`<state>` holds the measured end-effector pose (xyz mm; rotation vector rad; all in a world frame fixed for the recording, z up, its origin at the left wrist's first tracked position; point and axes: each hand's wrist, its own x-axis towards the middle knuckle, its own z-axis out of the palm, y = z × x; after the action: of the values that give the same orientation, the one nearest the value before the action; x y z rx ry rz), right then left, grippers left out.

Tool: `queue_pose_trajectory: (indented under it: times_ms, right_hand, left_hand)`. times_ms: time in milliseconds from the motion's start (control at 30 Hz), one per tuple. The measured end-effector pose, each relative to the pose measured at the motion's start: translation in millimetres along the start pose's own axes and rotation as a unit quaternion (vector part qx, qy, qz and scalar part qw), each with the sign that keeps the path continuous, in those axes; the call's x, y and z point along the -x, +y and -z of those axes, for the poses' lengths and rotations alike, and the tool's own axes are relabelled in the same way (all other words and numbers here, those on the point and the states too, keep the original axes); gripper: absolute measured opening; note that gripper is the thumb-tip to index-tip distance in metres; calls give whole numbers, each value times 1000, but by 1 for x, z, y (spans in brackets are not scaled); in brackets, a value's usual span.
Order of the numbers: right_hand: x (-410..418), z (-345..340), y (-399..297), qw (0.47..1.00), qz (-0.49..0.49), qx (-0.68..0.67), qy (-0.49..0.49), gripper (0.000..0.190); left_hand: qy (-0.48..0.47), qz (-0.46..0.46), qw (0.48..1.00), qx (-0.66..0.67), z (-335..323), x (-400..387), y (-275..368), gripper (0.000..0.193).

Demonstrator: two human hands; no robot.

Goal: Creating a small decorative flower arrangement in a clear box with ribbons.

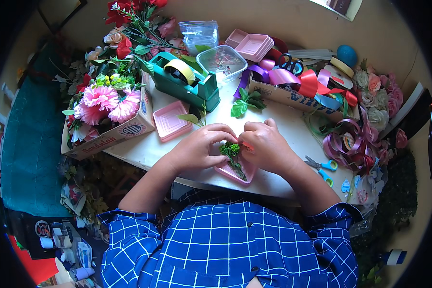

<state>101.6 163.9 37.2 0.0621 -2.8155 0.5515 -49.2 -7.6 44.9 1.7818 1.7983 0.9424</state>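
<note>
In the head view, a pink plastic tray (250,172) lies at the table's near edge, below both hands. An artificial green sprig with clustered buds (232,153) rests over it. My left hand (205,145) is curled at the sprig's left side, its thumb beside the buds. My right hand (268,145) is bent on the right, fingers folded. The fingertips of both hands meet above the buds at a small red or pink piece, partly hidden by the fingers; its kind is unclear. Green artificial leaves (240,106) lie just beyond the hands.
Left stand a carton of artificial flowers (108,142), a green tape dispenser (176,84) and another pink tray (171,120). A clear plastic container (221,61) is at the back. Right are a carton of ribbons (273,94), blue-handled scissors (325,171) and curled pink ribbon (340,153).
</note>
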Motion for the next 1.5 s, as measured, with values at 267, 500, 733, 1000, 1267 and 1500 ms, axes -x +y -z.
queue_pose_trajectory:
  times_ms: [267,500,733,1000,1267,1500]
  right_hand:
    - [-1,6,-1,999,-14,-10,-33,6]
    - [3,21,-6,993,-57,19,-101,11]
    - [4,16,-6,994,-58,-5,-93,12]
    - [2,15,-2,994,-50,-19,-90,13]
    - [4,20,-2,993,-56,-34,-101,13]
    - [8,26,10,991,-27,-84,-100,15]
  left_hand:
    - [8,-10,1000,-16,0,-1,-3,36]
    - [6,-11,999,-42,-1,-1,-1,41]
    - [60,49,997,-8,2,6,14,47]
    - [58,102,993,16,-3,0,10,38]
    - [78,-19,990,-115,-5,-6,11,28]
    - [49,-92,987,-122,-11,-16,15,19]
